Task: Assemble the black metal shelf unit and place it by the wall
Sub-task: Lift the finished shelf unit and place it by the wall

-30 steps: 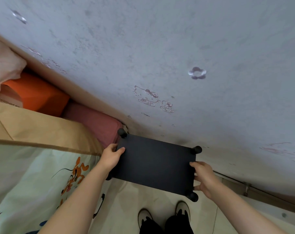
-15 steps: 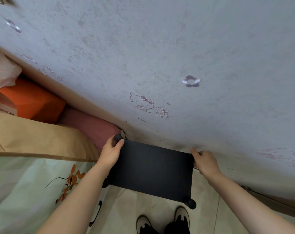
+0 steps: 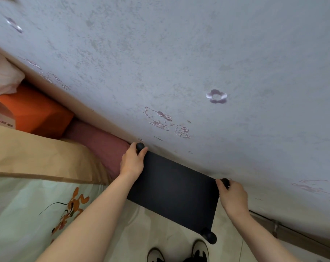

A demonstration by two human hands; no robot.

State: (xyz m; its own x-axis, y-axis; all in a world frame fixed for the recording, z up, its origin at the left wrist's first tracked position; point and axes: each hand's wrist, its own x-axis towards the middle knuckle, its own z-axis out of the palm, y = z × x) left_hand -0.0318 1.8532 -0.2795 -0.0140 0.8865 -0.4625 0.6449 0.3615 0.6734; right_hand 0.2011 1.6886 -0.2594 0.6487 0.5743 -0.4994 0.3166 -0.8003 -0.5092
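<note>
Now I'm on the last step: setting the shelf by the wall. Its far edge looks to be touching or just shy of the wall; I cannot tell which. My left hand grasps the far-left corner post, fingers curled round its knob. My right hand is clenched round the far-right post. The bed sits close on the left. Next, I judge, a gentle push flush and square, then letting go.
</note>
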